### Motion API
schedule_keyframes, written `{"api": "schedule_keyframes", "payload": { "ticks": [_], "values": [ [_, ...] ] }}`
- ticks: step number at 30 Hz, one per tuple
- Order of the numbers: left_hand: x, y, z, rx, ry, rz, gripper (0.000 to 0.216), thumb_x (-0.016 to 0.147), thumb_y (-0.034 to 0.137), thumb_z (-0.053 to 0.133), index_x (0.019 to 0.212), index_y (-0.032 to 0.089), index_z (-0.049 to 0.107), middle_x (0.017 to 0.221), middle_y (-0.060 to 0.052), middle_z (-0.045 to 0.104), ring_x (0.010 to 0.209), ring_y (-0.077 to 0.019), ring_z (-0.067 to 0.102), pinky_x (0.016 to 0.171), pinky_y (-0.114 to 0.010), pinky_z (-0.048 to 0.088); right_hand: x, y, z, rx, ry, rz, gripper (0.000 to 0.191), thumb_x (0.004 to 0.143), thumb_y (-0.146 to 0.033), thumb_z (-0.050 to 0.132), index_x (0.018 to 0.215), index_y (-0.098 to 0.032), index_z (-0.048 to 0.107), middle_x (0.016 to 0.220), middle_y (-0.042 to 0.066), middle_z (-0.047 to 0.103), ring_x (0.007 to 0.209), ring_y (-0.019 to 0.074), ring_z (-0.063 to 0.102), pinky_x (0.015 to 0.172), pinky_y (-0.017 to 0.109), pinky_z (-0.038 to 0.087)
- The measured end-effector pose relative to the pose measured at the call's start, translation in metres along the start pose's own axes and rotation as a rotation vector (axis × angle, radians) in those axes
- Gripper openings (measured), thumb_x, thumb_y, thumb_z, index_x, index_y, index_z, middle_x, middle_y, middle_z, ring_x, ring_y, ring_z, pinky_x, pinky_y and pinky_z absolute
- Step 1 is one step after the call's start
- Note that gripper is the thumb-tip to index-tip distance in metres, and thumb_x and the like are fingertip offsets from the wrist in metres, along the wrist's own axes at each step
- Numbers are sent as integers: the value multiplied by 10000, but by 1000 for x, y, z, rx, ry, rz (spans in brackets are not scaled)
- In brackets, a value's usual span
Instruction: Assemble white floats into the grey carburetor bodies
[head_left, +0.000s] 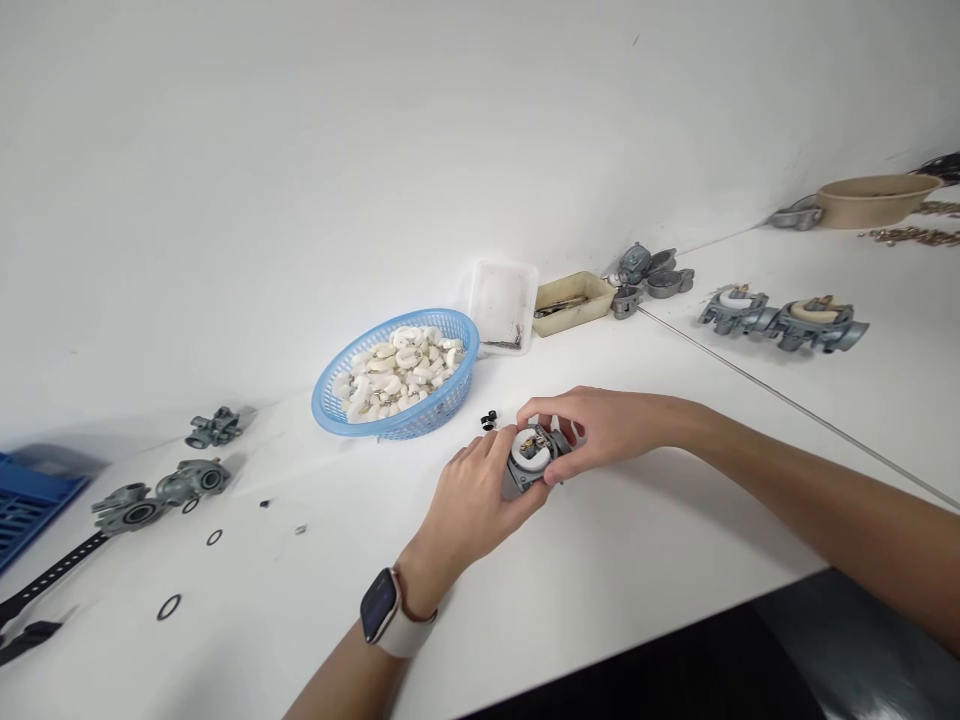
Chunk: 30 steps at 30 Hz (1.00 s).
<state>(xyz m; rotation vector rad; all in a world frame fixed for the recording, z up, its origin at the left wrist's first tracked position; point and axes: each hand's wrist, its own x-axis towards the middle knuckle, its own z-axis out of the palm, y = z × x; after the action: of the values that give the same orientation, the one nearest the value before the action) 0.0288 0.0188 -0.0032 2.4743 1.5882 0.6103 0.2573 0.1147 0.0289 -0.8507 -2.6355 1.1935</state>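
Both of my hands are around a grey metal carburetor [531,455] on the white table, its open side facing up. A white C-shaped float [525,461] sits in it around small brass parts. My left hand [472,495], with a watch on its wrist, grips the carburetor's left and near side. My right hand [600,435] holds the far and right side, thumb at the near rim and index finger at the far rim. The palms hide part of the body. Just behind my left hand lies a small black part [489,420].
A blue basket [322,405] of white floats stands behind my hands, beside a clear plastic box [504,300] and a cream tray [574,315]. More carburetors [784,318] sit at right and others [191,482] at left, near black rings [169,607]. A tan bowl [862,205] stands far right.
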Motion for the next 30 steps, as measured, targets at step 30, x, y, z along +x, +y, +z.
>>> {"api": "schedule_keyframes", "payload": {
  "ticks": [30],
  "values": [
    [0,-1,1,17,-26,-14,430,992,450,666,1360,267,539,1060,-35,739,938,-288,710,735,-379,532,-2,-3,1,-20,-11,37,677,846,-680,759,1420,-391,546,1135,30,706,805,217,651,702,334,484]
  ]
}}
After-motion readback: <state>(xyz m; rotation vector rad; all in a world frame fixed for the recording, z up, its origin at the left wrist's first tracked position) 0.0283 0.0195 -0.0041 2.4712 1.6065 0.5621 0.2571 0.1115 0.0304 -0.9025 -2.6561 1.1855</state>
